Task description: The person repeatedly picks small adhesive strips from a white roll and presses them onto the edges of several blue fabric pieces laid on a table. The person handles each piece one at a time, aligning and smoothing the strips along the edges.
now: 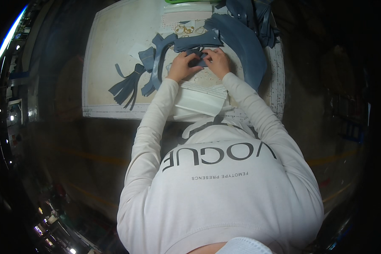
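Note:
A small dark blue-grey fabric piece (194,52) lies between my two hands over the work table. My left hand (184,66) grips its left side, the thumb and fingers curled in around it. On the other side my right hand (216,63) pinches the piece between thumb and fingertips. Just beyond the hands is a flat, bar-shaped stack of blue-grey fabric (197,40). A curved blue-grey fabric piece (158,63) lies to the left of my left hand. To the right, a large arched stack of the same fabric (247,53) bends round past my right hand.
White paper sheets with a dotted edge (201,100) lie between my forearms at the near side of the pale table (103,55). A tied bundle of fabric strips (130,84) rests at left. Yellowish rubber bands (184,29), a green tray (186,1) and more fabric (262,21) are farther back.

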`<state>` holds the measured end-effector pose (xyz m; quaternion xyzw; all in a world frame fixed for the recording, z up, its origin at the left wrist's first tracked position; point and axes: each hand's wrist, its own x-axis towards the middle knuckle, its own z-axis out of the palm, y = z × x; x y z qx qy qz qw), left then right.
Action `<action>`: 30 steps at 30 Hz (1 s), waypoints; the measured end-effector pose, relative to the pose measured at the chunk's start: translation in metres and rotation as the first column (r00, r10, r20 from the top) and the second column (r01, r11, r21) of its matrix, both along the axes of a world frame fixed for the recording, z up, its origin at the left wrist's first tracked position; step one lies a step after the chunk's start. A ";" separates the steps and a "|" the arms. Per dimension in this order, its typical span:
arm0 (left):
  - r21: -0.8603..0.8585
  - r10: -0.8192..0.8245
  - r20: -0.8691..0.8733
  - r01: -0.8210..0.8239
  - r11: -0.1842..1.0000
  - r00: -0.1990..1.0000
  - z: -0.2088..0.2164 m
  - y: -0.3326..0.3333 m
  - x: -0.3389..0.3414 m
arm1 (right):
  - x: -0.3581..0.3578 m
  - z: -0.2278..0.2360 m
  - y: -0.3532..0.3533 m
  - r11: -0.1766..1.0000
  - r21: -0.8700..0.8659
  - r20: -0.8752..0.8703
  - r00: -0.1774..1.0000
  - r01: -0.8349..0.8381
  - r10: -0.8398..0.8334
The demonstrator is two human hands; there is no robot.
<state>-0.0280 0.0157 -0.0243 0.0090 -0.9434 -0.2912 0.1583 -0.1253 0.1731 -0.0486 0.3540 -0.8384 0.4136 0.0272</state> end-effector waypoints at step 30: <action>0.109 0.033 0.042 -0.038 0.993 0.999 -0.007 -0.007 -0.003 | -0.021 0.002 0.002 0.977 -0.205 0.109 0.993 0.062 -0.040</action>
